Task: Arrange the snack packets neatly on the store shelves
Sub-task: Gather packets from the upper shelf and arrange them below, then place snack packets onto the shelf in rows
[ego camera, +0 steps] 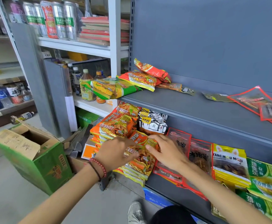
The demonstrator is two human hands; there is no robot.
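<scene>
Both hands are on an orange noodle packet (141, 156) that tops a stack on the lower grey shelf (169, 186). My left hand (115, 152) holds its left edge, and my right hand (166, 151) grips its upper right corner. More orange noodle packets (116, 125) are piled behind it. To the right stand red-edged meat snack packets (200, 156), a yellow packet (229, 160) and green noodle packets (266, 177). The upper grey shelf (188, 107) carries green (112, 88) and red-orange noodle packets (145, 76), small dark sachets (187, 90) and clear red-edged packets (258, 102).
An open green cardboard box (35, 152) stands on the floor at the left, with folded cardboard and an orange box (88, 151) beside it. White shelves hold drink bottles (85, 84), cans (57, 20) and stacked books (96, 29). A blue box (156, 198) lies under the grey shelving.
</scene>
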